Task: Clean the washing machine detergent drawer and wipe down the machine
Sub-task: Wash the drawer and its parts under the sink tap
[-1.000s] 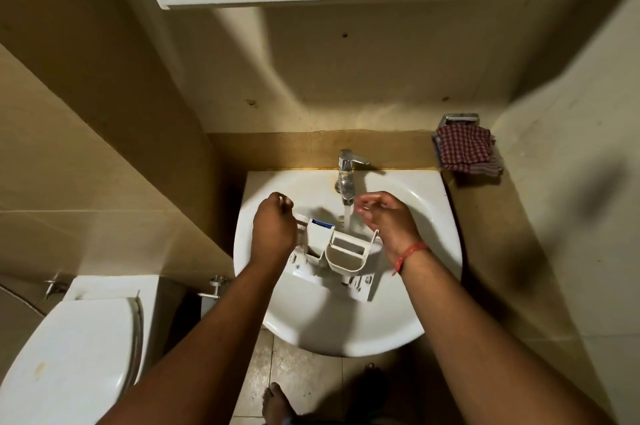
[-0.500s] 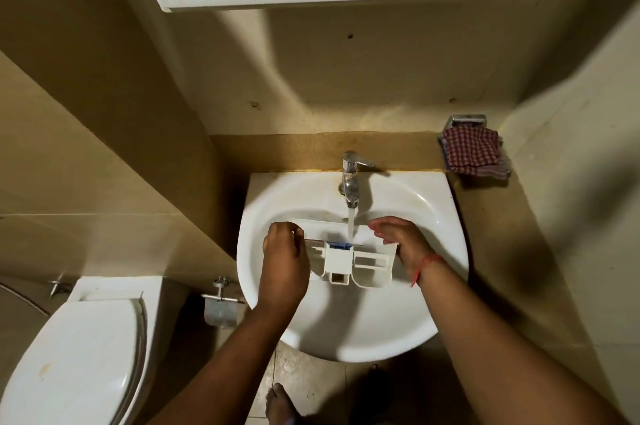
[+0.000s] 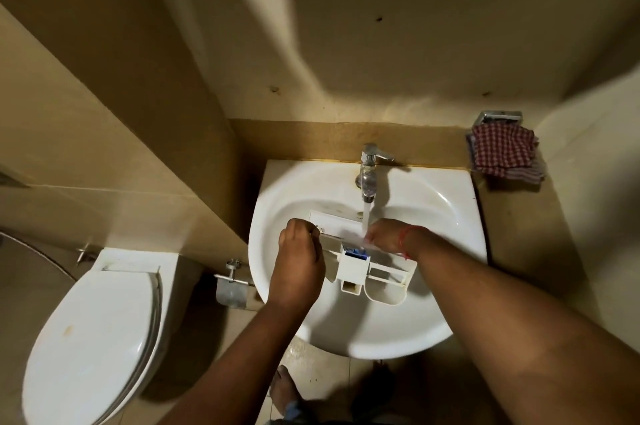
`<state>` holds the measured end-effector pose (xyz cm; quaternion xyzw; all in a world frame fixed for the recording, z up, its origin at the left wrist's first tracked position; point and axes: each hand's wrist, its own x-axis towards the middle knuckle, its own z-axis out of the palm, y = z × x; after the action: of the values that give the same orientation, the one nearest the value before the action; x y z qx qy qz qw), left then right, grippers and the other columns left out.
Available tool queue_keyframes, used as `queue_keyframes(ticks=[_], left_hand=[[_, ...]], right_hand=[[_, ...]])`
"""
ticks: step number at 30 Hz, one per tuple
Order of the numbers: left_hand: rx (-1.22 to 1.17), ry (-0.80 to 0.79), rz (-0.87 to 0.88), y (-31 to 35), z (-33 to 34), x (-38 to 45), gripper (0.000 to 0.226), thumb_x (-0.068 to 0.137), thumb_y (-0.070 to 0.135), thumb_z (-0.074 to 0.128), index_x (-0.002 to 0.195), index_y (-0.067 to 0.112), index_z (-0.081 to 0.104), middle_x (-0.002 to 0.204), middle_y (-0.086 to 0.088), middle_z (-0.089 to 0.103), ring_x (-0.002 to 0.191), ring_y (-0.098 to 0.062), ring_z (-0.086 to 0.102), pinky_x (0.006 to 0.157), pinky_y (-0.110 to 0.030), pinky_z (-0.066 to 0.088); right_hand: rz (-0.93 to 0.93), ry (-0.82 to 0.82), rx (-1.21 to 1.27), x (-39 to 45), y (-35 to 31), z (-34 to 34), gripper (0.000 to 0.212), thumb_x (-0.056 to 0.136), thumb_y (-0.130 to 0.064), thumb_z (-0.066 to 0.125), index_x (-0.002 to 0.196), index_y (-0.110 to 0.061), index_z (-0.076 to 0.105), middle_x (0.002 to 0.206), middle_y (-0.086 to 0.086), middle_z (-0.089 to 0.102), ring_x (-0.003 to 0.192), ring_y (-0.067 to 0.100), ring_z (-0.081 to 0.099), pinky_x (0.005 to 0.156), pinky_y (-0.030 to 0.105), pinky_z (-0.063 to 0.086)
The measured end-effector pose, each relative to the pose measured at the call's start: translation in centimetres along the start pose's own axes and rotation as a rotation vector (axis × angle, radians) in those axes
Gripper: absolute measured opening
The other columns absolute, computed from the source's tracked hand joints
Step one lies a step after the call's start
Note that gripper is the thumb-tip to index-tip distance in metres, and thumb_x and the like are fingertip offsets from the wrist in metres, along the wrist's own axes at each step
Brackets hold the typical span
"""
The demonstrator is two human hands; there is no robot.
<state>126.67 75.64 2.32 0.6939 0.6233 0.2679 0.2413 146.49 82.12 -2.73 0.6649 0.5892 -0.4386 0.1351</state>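
Head view: I had the sink (image 3: 446, 213) under me, tap (image 3: 369, 175) running onto the detergent drawer (image 3: 377, 277) held over the bowl. Left hand (image 3: 300, 260) gripped its left end; right hand (image 3: 388, 239) was curled over the right side, grip unclear. Risk imo: wet plastic slipping, water splashing off onto the floor

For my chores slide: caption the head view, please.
Both hands, left and right, hold a detergent drawer under the running tap.
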Motion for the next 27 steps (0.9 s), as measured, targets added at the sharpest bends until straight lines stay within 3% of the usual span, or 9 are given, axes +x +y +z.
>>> queue_keyframes(ticks=[2, 6, 8, 10, 12, 16, 18, 23, 27], left_hand=[[-0.001, 0.008, -0.014, 0.0, 0.1, 0.1, 0.013, 0.098, 0.002, 0.042, 0.095, 0.010, 0.052, 0.098, -0.007, 0.052, 0.091, -0.023, 0.048, 0.080, -0.032, 0.039], [0.016, -0.002, 0.004, -0.2, 0.1, 0.1, 0.012, 0.097, 0.002, 0.043, 0.096, 0.009, 0.053, 0.099, -0.007, 0.052, 0.092, -0.023, 0.047, 0.082, -0.034, 0.040], [0.023, -0.004, 0.011, 0.0, 0.2, 0.0, 0.013, 0.097, 0.001, 0.043, 0.096, 0.009, 0.053, 0.099, -0.007, 0.052, 0.092, -0.022, 0.047, 0.082, -0.033, 0.040], [0.020, 0.001, 0.000, 0.0, 0.4, -0.1, 0.013, 0.097, 0.001, 0.043, 0.096, 0.009, 0.053, 0.099, -0.007, 0.051, 0.091, -0.022, 0.047, 0.081, -0.034, 0.040], [0.008, 0.006, -0.015, -0.1, 0.5, -0.1, 0.012, 0.098, 0.002, 0.043, 0.095, 0.010, 0.052, 0.098, -0.006, 0.051, 0.091, -0.022, 0.047, 0.080, -0.033, 0.039], [0.016, -0.025, 0.021, -0.6, 0.2, -0.2, 0.012, 0.097, 0.001, 0.043, 0.096, 0.010, 0.052, 0.099, -0.006, 0.051, 0.091, -0.023, 0.047, 0.081, -0.034, 0.040], [0.016, -0.030, 0.035, -0.8, 0.1, -0.3, 0.012, 0.098, 0.003, 0.043, 0.097, 0.009, 0.053, 0.099, -0.005, 0.050, 0.091, -0.022, 0.047, 0.081, -0.035, 0.041], [0.006, -0.030, 0.027, -0.8, 0.2, -0.2, 0.012, 0.099, 0.005, 0.042, 0.096, 0.010, 0.053, 0.099, -0.004, 0.049, 0.091, -0.022, 0.047, 0.081, -0.035, 0.042], [0.038, -0.050, 0.080, -0.9, 0.2, -0.4, 0.012, 0.099, 0.008, 0.042, 0.096, 0.009, 0.053, 0.099, -0.005, 0.048, 0.089, -0.021, 0.045, 0.080, -0.034, 0.040]], right_hand=[[-0.017, -0.034, -0.035, 0.1, -0.5, -0.2, 0.031, 0.097, -0.013, 0.046, 0.123, -0.005, 0.062, 0.127, 0.012, 0.062, 0.112, 0.030, 0.061, 0.096, 0.031, 0.046], [-0.102, -0.054, 0.062, 0.0, -1.1, -0.6, 0.043, 0.097, -0.005, 0.046, 0.139, -0.011, 0.053, 0.145, 0.005, 0.049, 0.132, 0.024, 0.046, 0.108, 0.026, 0.032], [-0.063, -0.017, -0.033, 0.3, 0.0, -0.5, 0.035, 0.097, -0.011, 0.047, 0.129, -0.006, 0.061, 0.130, 0.010, 0.061, 0.113, 0.027, 0.059, 0.101, 0.032, 0.044], [0.017, -0.022, -0.191, 0.1, 0.4, -0.4, 0.031, 0.098, -0.011, 0.044, 0.120, 0.001, 0.063, 0.105, 0.013, 0.065, 0.086, 0.029, 0.064, 0.078, 0.035, 0.055], [0.004, -0.012, -0.255, -0.5, -0.2, -0.5, 0.031, 0.097, -0.006, 0.041, 0.121, 0.002, 0.059, 0.105, 0.014, 0.063, 0.080, 0.028, 0.063, 0.067, 0.032, 0.051], [-0.119, -0.031, -0.085, -0.2, -1.5, -0.2, 0.042, 0.098, -0.004, 0.040, 0.135, -0.014, 0.056, 0.138, 0.006, 0.055, 0.123, 0.026, 0.053, 0.102, 0.030, 0.038], [-0.091, -0.008, -0.078, -0.5, -1.2, -0.2, 0.041, 0.099, -0.008, 0.043, 0.136, -0.016, 0.057, 0.140, 0.006, 0.054, 0.125, 0.025, 0.052, 0.103, 0.029, 0.038], [0.078, 0.060, -0.190, -1.6, -0.6, -0.7, 0.033, 0.096, -0.009, 0.043, 0.122, 0.002, 0.060, 0.116, 0.017, 0.066, 0.093, 0.032, 0.065, 0.077, 0.031, 0.051], [0.021, 0.002, -0.079, -1.4, 0.5, -0.5, 0.038, 0.097, -0.007, 0.044, 0.132, -0.011, 0.058, 0.133, 0.009, 0.059, 0.114, 0.027, 0.059, 0.101, 0.034, 0.045]])
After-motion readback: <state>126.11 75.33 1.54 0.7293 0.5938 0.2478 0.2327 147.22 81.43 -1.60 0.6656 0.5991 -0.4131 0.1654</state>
